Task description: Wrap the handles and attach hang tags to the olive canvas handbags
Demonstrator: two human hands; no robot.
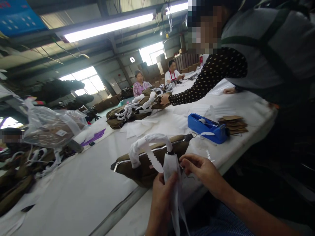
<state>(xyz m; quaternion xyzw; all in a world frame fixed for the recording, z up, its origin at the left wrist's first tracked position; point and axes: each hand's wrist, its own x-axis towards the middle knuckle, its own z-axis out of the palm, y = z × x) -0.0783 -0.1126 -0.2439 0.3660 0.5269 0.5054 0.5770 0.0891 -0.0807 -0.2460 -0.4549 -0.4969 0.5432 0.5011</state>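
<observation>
An olive-brown bag with a silver zipper lies on the white table in front of me. White wrapping covers its handle. A white strip hangs at the near side of the bag, and my left hand pinches it between thumb and fingers. To the right, my right hand is closed, fingertips together near the strip's edge. Something small and dark shows at those fingertips, too small to name.
A blue tape dispenser and a stack of brown pieces stand at the right. Beyond lie more bags and white sheets. A person's dotted sleeve reaches across from the right. A plastic-wrapped bundle sits left.
</observation>
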